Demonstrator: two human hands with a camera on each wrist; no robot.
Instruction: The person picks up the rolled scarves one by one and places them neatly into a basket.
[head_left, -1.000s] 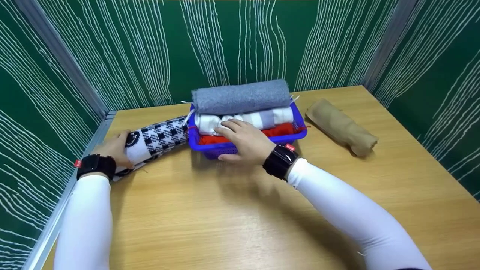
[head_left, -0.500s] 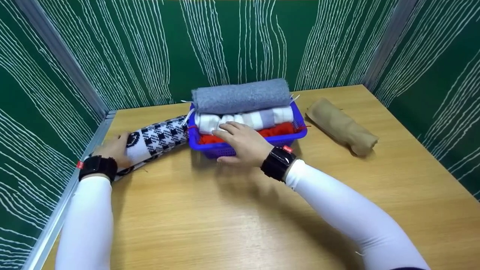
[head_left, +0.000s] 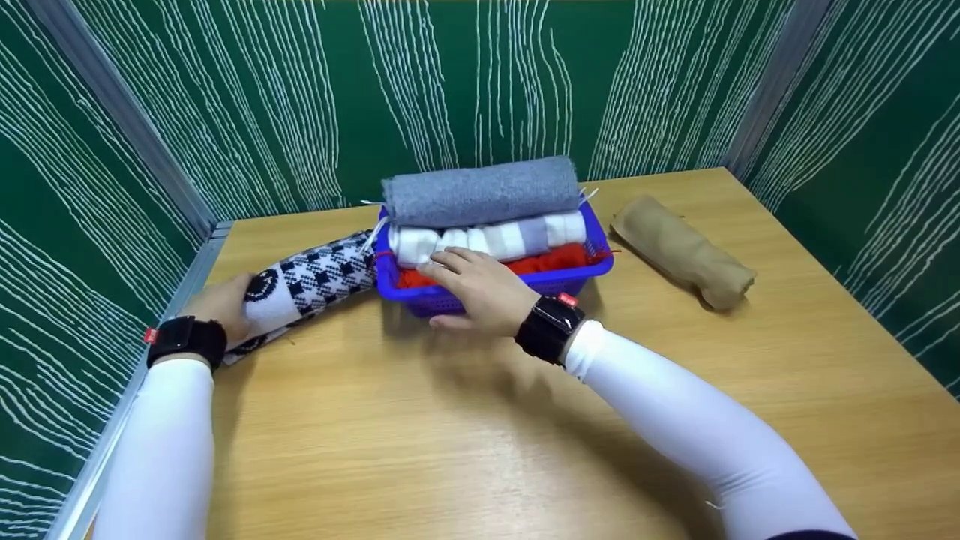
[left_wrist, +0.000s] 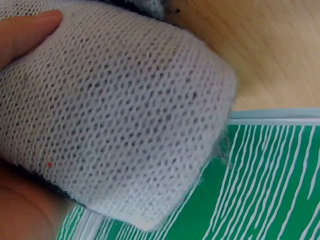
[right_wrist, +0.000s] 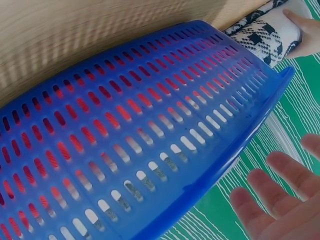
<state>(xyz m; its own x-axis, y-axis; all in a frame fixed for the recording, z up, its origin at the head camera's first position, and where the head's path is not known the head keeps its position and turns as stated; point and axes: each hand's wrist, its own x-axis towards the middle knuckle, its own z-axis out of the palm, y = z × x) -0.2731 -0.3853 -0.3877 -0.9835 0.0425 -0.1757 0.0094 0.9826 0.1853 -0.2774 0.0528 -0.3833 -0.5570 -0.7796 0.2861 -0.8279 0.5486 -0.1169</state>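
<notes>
Your left hand (head_left: 225, 304) is wrapped around the near end of the black-and-white rolled knit (head_left: 311, 279), which lies on the table (head_left: 465, 420) just left of the blue basket (head_left: 577, 277). Your right hand (head_left: 484, 289) rests spread over the basket's near rim, fingers straight; whether the thumb touches the wall is hard to tell. You seem to be steadying the basket; next, lift the roll in. Both forearms reach forward, wrists low.

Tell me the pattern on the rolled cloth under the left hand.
The rolled cloth has a black-and-white houndstooth check with a plain white end, gripped by the left hand; clearest in the head view.
</notes>
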